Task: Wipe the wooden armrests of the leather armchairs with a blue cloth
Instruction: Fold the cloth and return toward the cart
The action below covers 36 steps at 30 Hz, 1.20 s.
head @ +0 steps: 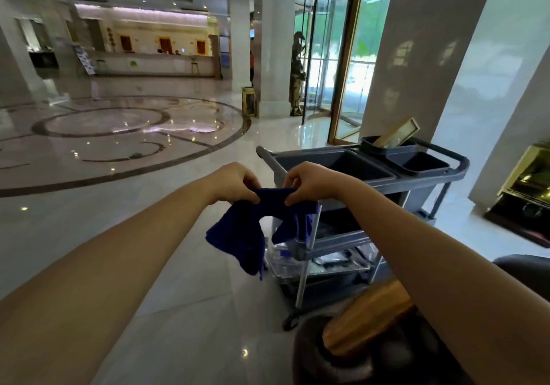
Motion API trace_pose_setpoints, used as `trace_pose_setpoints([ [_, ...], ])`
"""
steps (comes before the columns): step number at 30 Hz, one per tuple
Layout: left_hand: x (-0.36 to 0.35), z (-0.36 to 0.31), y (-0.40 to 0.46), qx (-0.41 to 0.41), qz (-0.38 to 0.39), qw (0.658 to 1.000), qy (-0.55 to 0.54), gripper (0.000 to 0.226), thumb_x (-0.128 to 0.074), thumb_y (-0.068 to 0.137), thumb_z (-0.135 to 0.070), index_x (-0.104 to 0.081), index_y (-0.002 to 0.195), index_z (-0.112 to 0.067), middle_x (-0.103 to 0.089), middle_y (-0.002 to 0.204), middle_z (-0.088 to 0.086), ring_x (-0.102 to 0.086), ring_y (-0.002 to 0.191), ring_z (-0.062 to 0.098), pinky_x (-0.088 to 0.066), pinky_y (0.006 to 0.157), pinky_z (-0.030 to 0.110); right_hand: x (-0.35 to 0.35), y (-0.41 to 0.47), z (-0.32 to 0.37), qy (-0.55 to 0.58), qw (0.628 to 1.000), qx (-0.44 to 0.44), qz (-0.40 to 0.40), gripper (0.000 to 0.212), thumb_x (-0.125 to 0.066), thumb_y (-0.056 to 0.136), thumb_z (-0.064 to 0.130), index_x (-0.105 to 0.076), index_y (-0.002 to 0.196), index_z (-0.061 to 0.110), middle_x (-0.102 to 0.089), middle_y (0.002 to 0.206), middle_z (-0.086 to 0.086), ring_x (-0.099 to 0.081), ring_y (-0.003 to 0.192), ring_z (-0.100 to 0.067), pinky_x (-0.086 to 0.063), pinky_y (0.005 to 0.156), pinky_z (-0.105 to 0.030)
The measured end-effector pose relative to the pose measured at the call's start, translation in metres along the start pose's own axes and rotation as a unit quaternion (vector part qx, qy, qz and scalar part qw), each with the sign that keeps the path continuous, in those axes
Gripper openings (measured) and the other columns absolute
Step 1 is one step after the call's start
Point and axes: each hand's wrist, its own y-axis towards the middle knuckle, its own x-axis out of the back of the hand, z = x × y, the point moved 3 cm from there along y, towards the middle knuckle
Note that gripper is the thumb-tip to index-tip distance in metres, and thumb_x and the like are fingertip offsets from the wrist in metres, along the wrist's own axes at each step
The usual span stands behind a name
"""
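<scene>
A dark blue cloth hangs in the air in front of me, stretched between both hands along its top edge. My left hand pinches the left part of that edge. My right hand pinches the right part. The cloth's loose ends droop below the hands. At the lower right, a wooden armrest sits on a dark leather armchair, well below my right forearm and apart from the cloth.
A grey cleaning cart with tubs and shelves stands just behind the hands. A white pillar and a revolving glass door rise beyond it. Polished marble floor spreads to the left toward a reception desk.
</scene>
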Motion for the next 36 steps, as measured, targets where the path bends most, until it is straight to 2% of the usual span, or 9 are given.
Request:
trace_pose_setpoints([
  [4, 0.039, 0.024, 0.104, -0.045, 0.032, 0.998, 0.034, 0.025, -0.063, 0.081, -0.010, -0.063, 0.106, -0.012, -0.065, 0.104, 0.008, -0.061, 0.091, 0.019, -0.051, 0.075, 0.028, 0.030, 0.086, -0.020, -0.012, 0.999, -0.026, -0.034, 0.019, -0.073, 0.074, 0.018, -0.064, 0.090, 0.016, -0.056, 0.077, 0.008, -0.056, 0.075, -0.013, -0.046, 0.066, -0.024],
  [8, 0.088, 0.030, 0.202, -0.095, 0.038, 0.992, 0.074, 0.024, -0.065, 0.080, -0.012, -0.066, 0.104, -0.013, -0.065, 0.099, 0.005, -0.062, 0.083, 0.016, -0.049, 0.063, 0.021, 0.067, 0.157, -0.036, 0.019, 0.994, -0.069, -0.082, 0.023, -0.074, 0.074, 0.014, -0.063, 0.094, 0.010, -0.060, 0.087, -0.004, -0.059, 0.076, -0.017, -0.047, 0.058, -0.022],
  [12, 0.114, 0.033, 0.300, -0.147, 0.062, 0.981, 0.112, 0.021, -0.066, 0.079, -0.015, -0.068, 0.100, -0.016, -0.064, 0.087, -0.003, -0.057, 0.073, 0.003, -0.045, 0.059, 0.016, 0.100, 0.219, -0.065, 0.032, 0.987, -0.113, -0.112, 0.021, -0.074, 0.074, 0.015, -0.062, 0.091, 0.013, -0.064, 0.093, -0.008, -0.062, 0.079, -0.020, -0.054, 0.070, -0.031],
  [14, 0.113, 0.034, 0.343, -0.162, 0.086, 0.977, 0.109, 0.020, -0.066, 0.079, -0.013, -0.069, 0.099, -0.016, -0.065, 0.090, -0.001, -0.059, 0.075, 0.006, -0.047, 0.061, 0.017, 0.110, 0.243, -0.083, 0.028, 0.983, -0.141, -0.117, 0.022, -0.074, 0.074, 0.017, -0.062, 0.092, 0.014, -0.062, 0.095, -0.007, -0.062, 0.084, -0.022, -0.057, 0.077, -0.036],
  [17, 0.104, 0.033, 0.400, -0.189, 0.111, 0.969, 0.110, 0.015, -0.067, 0.078, -0.012, -0.069, 0.092, -0.019, -0.067, 0.090, 0.002, -0.063, 0.076, 0.010, -0.049, 0.058, 0.019, 0.121, 0.271, -0.116, 0.027, 0.975, -0.177, -0.129, 0.021, -0.074, 0.074, 0.018, -0.061, 0.091, 0.016, -0.059, 0.091, -0.003, -0.060, 0.085, -0.023, -0.057, 0.078, -0.040],
  [21, 0.086, 0.025, 0.470, -0.234, 0.137, 0.957, 0.107, 0.012, -0.068, 0.077, -0.011, -0.069, 0.087, -0.018, -0.067, 0.084, 0.001, -0.062, 0.071, 0.009, -0.047, 0.055, 0.017, 0.131, 0.302, -0.170, 0.033, 0.967, -0.205, -0.146, 0.016, -0.074, 0.073, 0.019, -0.060, 0.082, 0.020, -0.056, 0.079, 0.005, -0.058, 0.080, -0.019, -0.054, 0.069, -0.033],
  [27, 0.041, 0.017, 0.581, -0.269, 0.166, 0.939, 0.137, 0.019, -0.068, 0.076, -0.012, -0.071, 0.094, -0.013, -0.067, 0.087, 0.001, -0.060, 0.082, 0.015, -0.045, 0.071, 0.025, 0.145, 0.358, -0.265, 0.027, 0.959, -0.244, -0.142, 0.016, -0.073, 0.073, 0.019, -0.061, 0.082, 0.024, -0.060, 0.081, 0.004, -0.060, 0.080, -0.016, -0.048, 0.067, -0.025],
  [31, 0.000, 0.022, 0.653, -0.268, 0.202, 0.932, 0.137, 0.018, -0.068, 0.076, -0.012, -0.071, 0.093, -0.017, -0.064, 0.080, -0.006, -0.059, 0.080, 0.010, -0.042, 0.070, 0.020, 0.141, 0.392, -0.326, 0.031, 0.951, -0.273, -0.141, 0.017, -0.073, 0.073, 0.017, -0.064, 0.088, 0.019, -0.057, 0.076, 0.009, -0.055, 0.074, -0.011, -0.039, 0.057, -0.017],
  [36, -0.058, 0.026, 0.715, -0.272, 0.260, 0.915, 0.147, 0.018, -0.067, 0.074, -0.012, -0.071, 0.091, -0.017, -0.066, 0.085, -0.002, -0.061, 0.083, 0.012, -0.047, 0.077, 0.027, 0.115, 0.412, -0.397, 0.078, 0.928, -0.337, -0.136, 0.024, -0.073, 0.072, 0.018, -0.063, 0.094, 0.018, -0.058, 0.089, 0.003, -0.058, 0.086, -0.018, -0.045, 0.072, -0.028],
])
